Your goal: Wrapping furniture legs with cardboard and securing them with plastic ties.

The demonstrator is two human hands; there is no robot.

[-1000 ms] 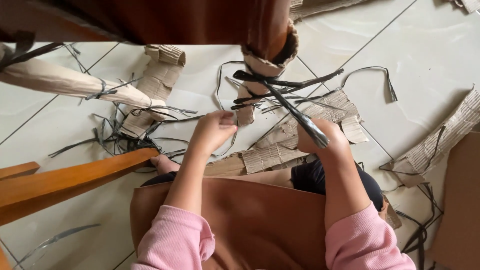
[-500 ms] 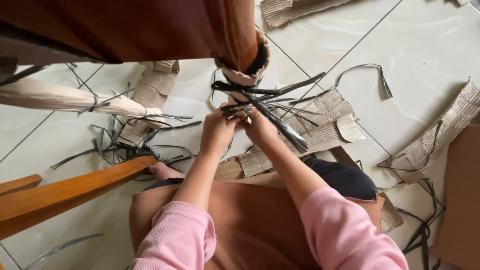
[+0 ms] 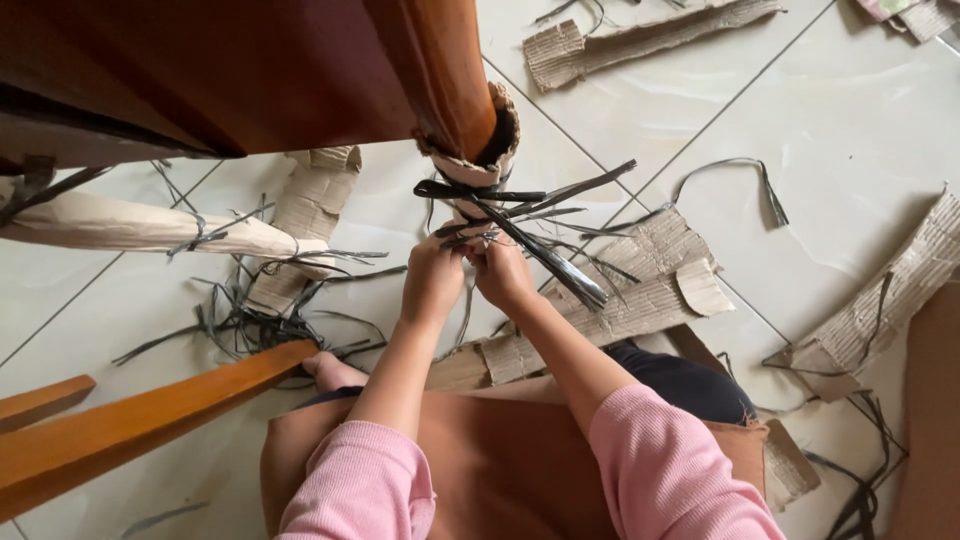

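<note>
A brown wooden furniture leg (image 3: 440, 70) comes down from the top, its lower end wrapped in corrugated cardboard (image 3: 478, 170). Black plastic strips (image 3: 520, 215) are tied around that wrapping, their loose ends sticking out to the right. My left hand (image 3: 432, 280) and my right hand (image 3: 500, 272) meet just below the wrapped end, fingers pinched on the black strips at the knot. Both arms wear pink sleeves.
A second cardboard-wrapped leg (image 3: 150, 228) bound with black strips lies at the left. A bare wooden leg (image 3: 150, 410) slants across the lower left. Torn cardboard pieces (image 3: 640, 280) and loose black strips (image 3: 240, 320) litter the pale tiled floor (image 3: 830, 120). A brown sheet (image 3: 500, 460) covers my lap.
My right hand came in from the right, where it held a strip out, and joined the left at the knot. Both hands rose slightly toward the wrapped leg end.
</note>
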